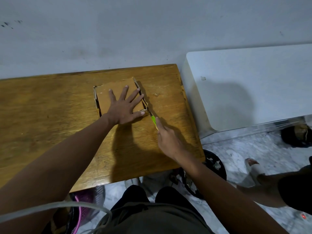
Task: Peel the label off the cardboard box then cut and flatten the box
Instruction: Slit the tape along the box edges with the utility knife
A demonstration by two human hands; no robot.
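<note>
A small brown cardboard box lies on the wooden table, towards its far right part. My left hand presses flat on the box top, fingers spread. My right hand grips a green-handled cutter, whose blade meets the box's near right corner. The box's right side wall looks split and leaning outward. No label shows on the box.
A white cabinet stands right of the table against the grey wall. A black bin with scraps sits on the marble floor under the table's right corner. Another person's leg is at the lower right. A purple basket sits below the table.
</note>
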